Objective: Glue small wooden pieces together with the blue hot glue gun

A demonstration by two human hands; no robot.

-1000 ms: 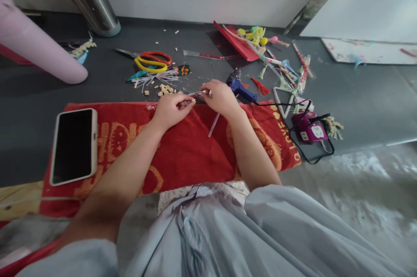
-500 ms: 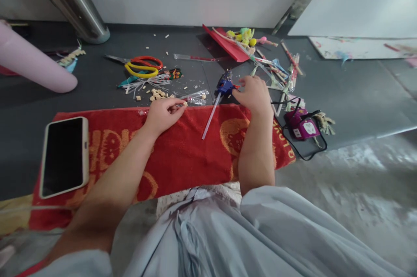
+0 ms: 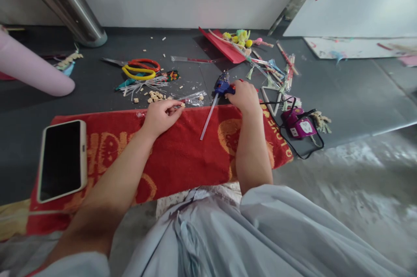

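My left hand [image 3: 161, 117] is closed in a pinch at the towel's far edge, with a small pale wooden piece [image 3: 183, 105] between its fingertips. A pile of similar small pieces [image 3: 156, 96] lies just beyond it. My right hand [image 3: 244, 95] has its fingers round the handle end of a blue glue gun [image 3: 223, 84], which rests on the dark table. A translucent glue stick [image 3: 209, 117] sticks out of the gun's back over the red towel [image 3: 182, 155]. Clear plastic wrappers [image 3: 194, 98] lie between my hands.
Scissors [image 3: 140, 69] with orange and yellow handles lie behind the pile. A phone [image 3: 61, 159] rests on the towel's left part. To the right are a purple box [image 3: 298, 124] with black cord, wrapped sticks [image 3: 289, 70] and red paper [image 3: 224, 46]. A pink cylinder [image 3: 32, 61] juts in at left.
My right hand has moved left and closed on the glue gun's handle. The left hand keeps its pinch on the small piece. The view has shifted slightly.
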